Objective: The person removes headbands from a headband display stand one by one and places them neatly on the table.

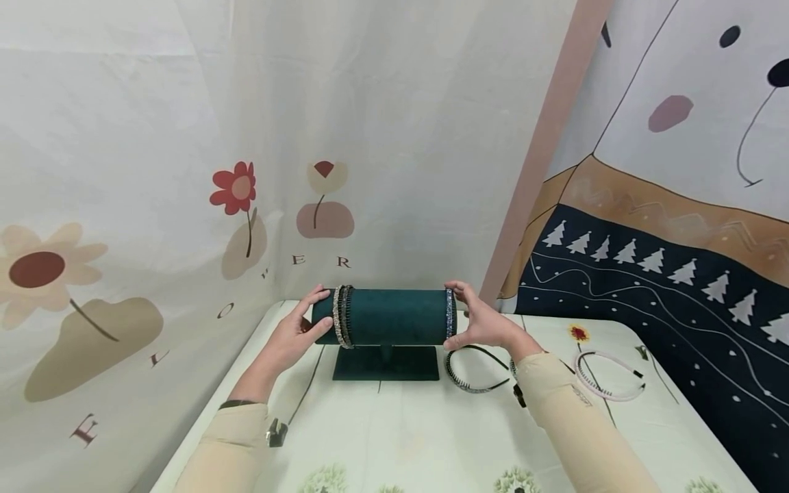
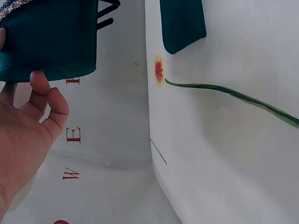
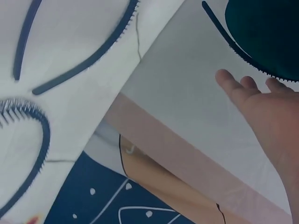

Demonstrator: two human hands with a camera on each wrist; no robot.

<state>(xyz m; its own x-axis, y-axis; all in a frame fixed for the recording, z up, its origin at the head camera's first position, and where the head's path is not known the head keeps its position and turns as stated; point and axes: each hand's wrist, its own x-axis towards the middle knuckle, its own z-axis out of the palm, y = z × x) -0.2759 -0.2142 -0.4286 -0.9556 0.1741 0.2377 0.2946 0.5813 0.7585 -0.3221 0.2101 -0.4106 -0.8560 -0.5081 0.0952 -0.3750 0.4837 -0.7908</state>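
Observation:
A dark green velvet headband stand (image 1: pixel 397 315) has a horizontal roll on a flat base (image 1: pixel 385 363). Around the roll's left part sit a silver glittery headband (image 1: pixel 337 316) and a black toothed one (image 1: pixel 349 316). My left hand (image 1: pixel 292 337) holds the roll's left end, thumb in front; its other fingers are partly hidden. At the right end, a blue sparkly headband (image 1: pixel 451 315) curves over the roll. My right hand (image 1: pixel 487 325) grips this headband between thumb below and fingers above. The right wrist view shows its open tip (image 3: pixel 217 21) beside the roll.
Right of the base lies a dark sparkly headband (image 1: pixel 462 385) on the white patterned cloth (image 1: pixel 401 424). Farther right is a pale pink headband (image 1: pixel 607 395). My right sleeve (image 1: pixel 561 397) partly covers another dark item. A printed curtain (image 1: pixel 394 137) hangs close behind the stand.

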